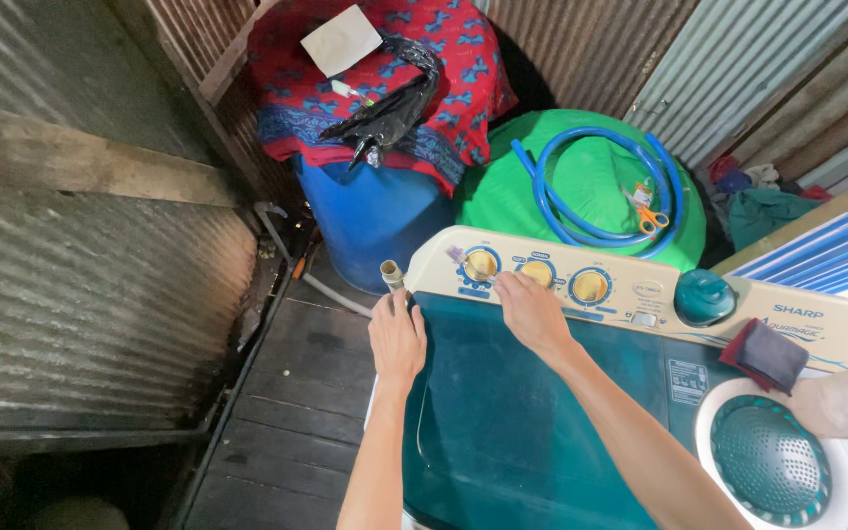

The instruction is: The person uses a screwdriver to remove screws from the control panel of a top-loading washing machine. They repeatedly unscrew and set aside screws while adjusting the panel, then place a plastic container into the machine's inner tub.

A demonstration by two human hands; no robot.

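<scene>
The left hand [397, 339] lay flat on the washing machine [542, 412] lid's left edge, fingers released, floorboards [287, 393] open beside it. The right hand [532, 312] pinched at the control panel [620, 285] rim, between two yellow dials [538, 272], blue barrel [370, 221] just behind.

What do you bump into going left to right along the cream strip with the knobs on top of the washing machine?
First yellow knob → right hand, fingers at the strip between the first two knobs → second yellow knob → third yellow knob → round teal cap → dark folded cloth.
</scene>
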